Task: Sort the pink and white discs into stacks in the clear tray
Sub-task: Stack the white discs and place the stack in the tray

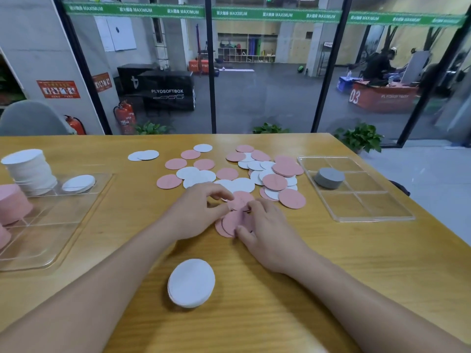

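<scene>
Loose pink and white discs (230, 171) lie scattered over the middle of the wooden table. My left hand (197, 212) and my right hand (267, 228) meet over a small bunch of pink discs (233, 221) at the near edge of the scatter. The right hand's thumb and fingers pinch these overlapping discs; the left hand's curled fingers pinch a pink disc (242, 200) at the top of the bunch. A clear tray (74, 220) at the left holds a tall white stack (31, 170), a short white stack (79, 183) and pink stacks (12, 202).
A small stack of white discs (191, 282) lies on the table near me, between my forearms. At the right sits a second clear tray (369, 202) with a grey stack (329, 177). Glass wall behind the table; its right edge drops off near that tray.
</scene>
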A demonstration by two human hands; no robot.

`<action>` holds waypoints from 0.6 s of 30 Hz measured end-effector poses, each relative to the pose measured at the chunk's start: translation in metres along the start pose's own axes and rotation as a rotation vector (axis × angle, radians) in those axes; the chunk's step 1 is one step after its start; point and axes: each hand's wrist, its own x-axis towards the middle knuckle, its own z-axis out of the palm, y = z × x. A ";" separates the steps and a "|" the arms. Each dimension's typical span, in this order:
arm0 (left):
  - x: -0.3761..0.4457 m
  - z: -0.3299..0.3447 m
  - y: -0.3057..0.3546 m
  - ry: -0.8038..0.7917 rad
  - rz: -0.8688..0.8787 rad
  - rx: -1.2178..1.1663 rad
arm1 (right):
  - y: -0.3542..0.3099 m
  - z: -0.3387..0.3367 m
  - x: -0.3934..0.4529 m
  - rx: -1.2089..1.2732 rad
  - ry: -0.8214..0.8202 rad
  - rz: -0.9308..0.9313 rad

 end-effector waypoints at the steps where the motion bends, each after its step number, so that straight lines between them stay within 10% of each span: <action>1: 0.001 -0.003 -0.007 0.054 0.002 -0.015 | -0.004 0.002 0.006 0.026 -0.023 -0.030; 8: 0.005 -0.014 -0.043 0.221 -0.080 0.093 | 0.040 -0.023 0.058 0.198 0.250 0.145; 18: 0.008 0.000 -0.047 0.107 0.017 0.150 | 0.062 -0.023 0.106 0.037 0.142 0.226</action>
